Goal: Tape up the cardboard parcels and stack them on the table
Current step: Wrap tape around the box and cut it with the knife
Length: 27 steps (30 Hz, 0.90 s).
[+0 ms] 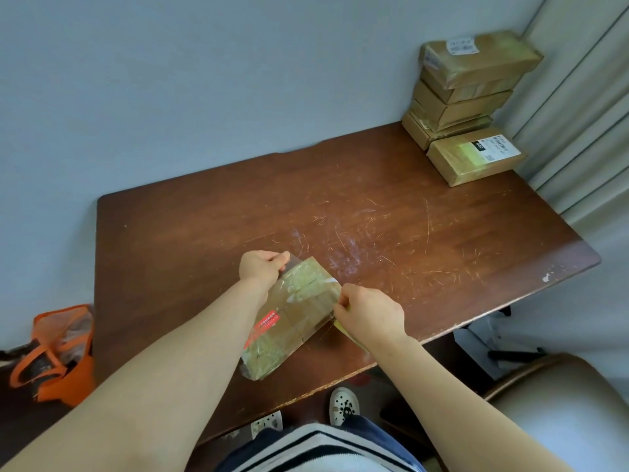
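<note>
A flat brown cardboard parcel (297, 318), wrapped in glossy clear tape, lies on the scratched dark-brown wooden desk (391, 216) between the two hands. The left hand (262, 267) grips its far corner with the fingers curled over the edge. The right hand (369, 316) pinches a yellowish strip (349, 335) at its right edge. Far beyond the right hand stands a stack of taped cardboard parcels (469, 86), with one white-labelled parcel (474, 160) just before it. Left of the left hand, an orange fabric bag (58, 352) sits on the floor.
</note>
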Each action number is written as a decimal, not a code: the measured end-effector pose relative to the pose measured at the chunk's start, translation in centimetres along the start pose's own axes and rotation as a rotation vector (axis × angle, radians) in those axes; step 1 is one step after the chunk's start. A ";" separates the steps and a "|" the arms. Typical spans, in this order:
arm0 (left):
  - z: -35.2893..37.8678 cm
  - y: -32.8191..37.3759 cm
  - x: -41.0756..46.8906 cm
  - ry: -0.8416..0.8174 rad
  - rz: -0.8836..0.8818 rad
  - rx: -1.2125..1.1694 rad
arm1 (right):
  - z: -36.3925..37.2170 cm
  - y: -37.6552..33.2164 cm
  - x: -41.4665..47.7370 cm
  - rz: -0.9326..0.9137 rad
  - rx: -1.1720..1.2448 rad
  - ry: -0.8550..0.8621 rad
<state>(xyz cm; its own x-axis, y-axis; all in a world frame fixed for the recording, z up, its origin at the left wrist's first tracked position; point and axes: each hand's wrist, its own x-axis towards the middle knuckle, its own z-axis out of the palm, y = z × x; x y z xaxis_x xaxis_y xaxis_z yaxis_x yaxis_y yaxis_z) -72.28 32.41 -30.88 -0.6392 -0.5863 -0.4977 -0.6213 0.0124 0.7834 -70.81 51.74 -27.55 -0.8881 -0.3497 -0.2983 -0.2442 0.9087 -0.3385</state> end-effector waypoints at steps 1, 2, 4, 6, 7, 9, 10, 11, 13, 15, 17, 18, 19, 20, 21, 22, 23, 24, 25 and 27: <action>0.1 -0.2 0.1 -0.007 0.010 0.028 | 0.2 0.0 0.1 0.012 0.004 -0.020; 0.1 -0.4 0.3 -0.020 0.030 0.074 | 0.4 0.0 0.2 0.021 0.007 -0.035; 0.1 -0.5 0.4 -0.074 0.075 0.204 | 0.6 -0.1 0.4 0.029 0.015 -0.051; -0.1 -0.4 0.5 -0.117 0.063 0.369 | 0.7 -0.2 0.7 0.032 0.020 -0.060; -0.2 -0.3 0.7 -0.123 0.039 0.458 | 0.7 -0.2 0.7 0.034 0.021 -0.065; -0.4 -0.4 0.9 -0.126 -0.001 0.590 | 0.8 -0.2 0.7 0.038 0.026 -0.069; -0.4 -0.4 1.0 -0.135 -0.010 0.640 | 0.9 -0.2 0.7 0.038 0.027 -0.068; -0.5 -0.4 0.9 -0.139 -0.016 0.678 | 0.9 -0.2 0.7 0.038 0.028 -0.068; -0.3 -0.4 0.8 -0.092 0.030 0.665 | 0.9 -0.2 0.7 0.039 0.031 -0.065; 0.2 -0.4 -0.1 0.030 0.182 0.530 | 0.9 -0.1 0.8 0.045 0.030 -0.067; 0.7 -0.3 -1.6 0.148 0.396 0.421 | 0.9 0.0 0.8 0.044 0.038 -0.067; 1.0 -0.4 -2.2 0.146 0.493 0.417 | 0.9 0.0 0.8 0.044 0.038 -0.069; 1.3 -0.5 -2.7 0.103 0.563 0.436 | 0.9 -0.1 0.8 0.045 0.037 -0.068; 1.5 -0.7 -2.9 0.045 0.596 0.475 | 0.9 -0.1 0.9 0.046 0.037 -0.066; 1.6 -0.8 -2.9 0.003 0.602 0.529 | 1.0 -0.2 0.9 0.047 0.038 -0.063; 1.5 -0.8 -2.7 -0.014 0.598 0.590 | 1.0 -0.2 0.9 0.048 0.040 -0.061; 1.3 -0.8 -2.5 -0.022 0.594 0.654 | 1.0 -0.2 0.9 0.050 0.043 -0.060; 1.3 -1.0 -2.3 -0.032 0.593 0.718 | 1.0 -0.2 0.8 0.052 0.045 -0.060; 1.4 -1.2 -2.3 -0.039 0.594 0.785 | 1.0 -0.2 0.8 0.054 0.049 -0.059; 1.9 -1.4 -2.4 -0.042 0.574 0.926 | 1.1 -0.2 0.8 0.055 0.057 -0.054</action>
<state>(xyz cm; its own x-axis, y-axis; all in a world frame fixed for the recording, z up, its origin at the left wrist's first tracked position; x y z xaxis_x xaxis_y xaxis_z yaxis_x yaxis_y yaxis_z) -70.72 35.32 -31.48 -0.9472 -0.2698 -0.1734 -0.3138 0.8911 0.3277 -71.05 51.04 -28.67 -0.8770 -0.3125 -0.3650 -0.1714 0.9131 -0.3699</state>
